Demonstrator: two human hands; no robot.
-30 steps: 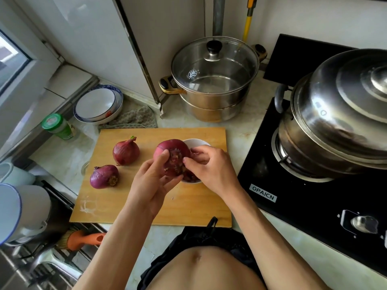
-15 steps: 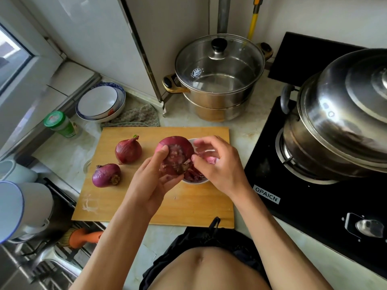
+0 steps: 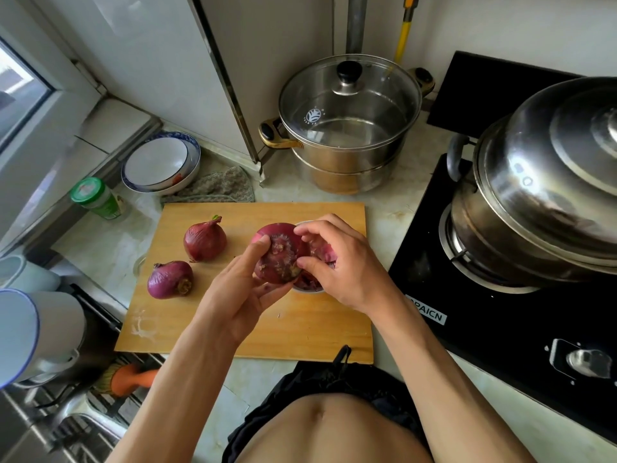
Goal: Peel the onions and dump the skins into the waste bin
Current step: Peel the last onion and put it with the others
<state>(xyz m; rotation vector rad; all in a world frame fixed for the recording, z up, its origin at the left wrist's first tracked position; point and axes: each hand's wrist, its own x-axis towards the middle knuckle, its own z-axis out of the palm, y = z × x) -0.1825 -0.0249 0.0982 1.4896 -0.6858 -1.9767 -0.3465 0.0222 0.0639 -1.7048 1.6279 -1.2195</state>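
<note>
Head view shows a small white bowl (image 3: 309, 290) on the wooden cutting board (image 3: 213, 332), mostly hidden behind the fingers of both hands; purple onion skins (image 3: 329, 253) lie inside it. Just above the bowl, the left hand (image 3: 238, 295) cups a red onion (image 3: 280, 253) root end up, thumb and fingers curled round it. The right hand (image 3: 344, 262) pinches at the onion's skin with thumb and forefinger. Left of the left fingers, two more onions (image 3: 204, 242) (image 3: 170, 280) rest on the board. Beyond the fingertips stands a steel pot (image 3: 349, 128) under a glass lid; its contents are unclear. A lidded steamer (image 3: 547, 182) to the right is cut off.
</note>
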